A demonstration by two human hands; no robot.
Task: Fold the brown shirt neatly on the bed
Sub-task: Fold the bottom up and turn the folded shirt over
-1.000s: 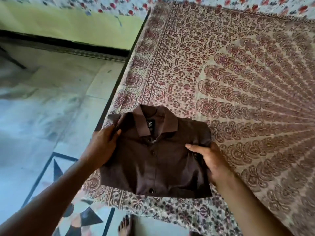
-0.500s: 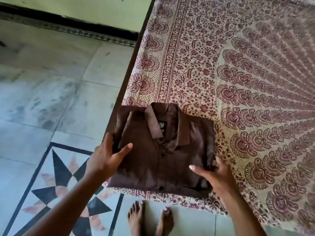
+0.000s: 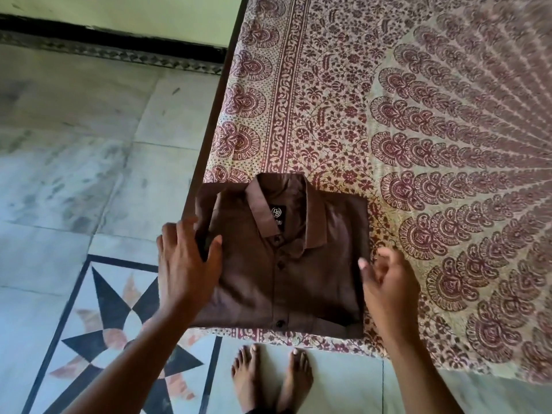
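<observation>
The brown shirt (image 3: 286,264) lay folded into a neat square on the near corner of the bed (image 3: 403,115), right by the bed's left edge and close to its front edge. Its front faced up. The collar (image 3: 283,204) was at the far end, with a small black label (image 3: 277,216) inside it. A row of dark buttons (image 3: 280,324) ran down the middle. The left hand (image 3: 186,264) lay at the left side of the shirt. Its fingers were spread out and mostly straight, and its thumb rested on the cloth. So this grip was open and held nothing tight. The right hand (image 3: 388,282) was at the right edge of the shirt. Its fingers were loosely bent and its thumb pointed at the shirt's side. I could not see it pinching the cloth, so this grip looked open too. The bed was covered with a cream sheet (image 3: 328,85) that had dark red flowers and fan shapes all over it. Two bare feet (image 3: 271,377) stood on the floor (image 3: 74,144) just in front of the bed. The floor was pale tile with gray smudges. It had a black and pink star pattern (image 3: 119,339) on the left. A pale wall (image 3: 119,10) with a dark strip along the bottom was at the back.
</observation>
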